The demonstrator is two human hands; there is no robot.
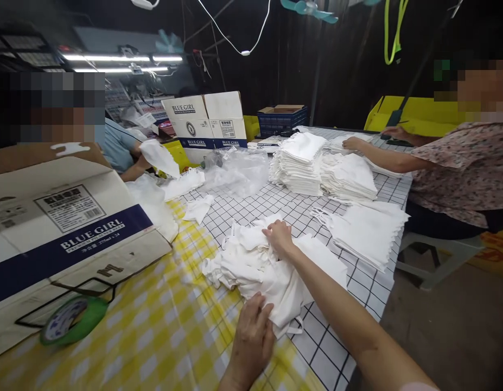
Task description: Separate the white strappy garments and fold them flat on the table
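Note:
A loose heap of white cloth pieces point(251, 260), some with thin straps, lies crumpled in front of me on the table. My right hand point(280, 238) reaches over the far part of this heap, its bent fingers closed on a white cloth piece. At the near edge of the heap, my left hand point(253, 336) lies with fingers stretched and slightly apart, touching the cloth and gripping nothing. Right of the heap is a fanned stack of white cloth pieces point(363, 231). Farther back stand a tall stack point(298, 165) and a lower one point(349, 176).
A large carton point(80, 228) fills the left side, with green tape point(74, 320) before it. Another carton point(206, 122) and a blue crate point(281, 119) stand behind clear plastic bags point(237, 171). Co-workers sit left and right; the right one's hand point(357, 144) touches cloth.

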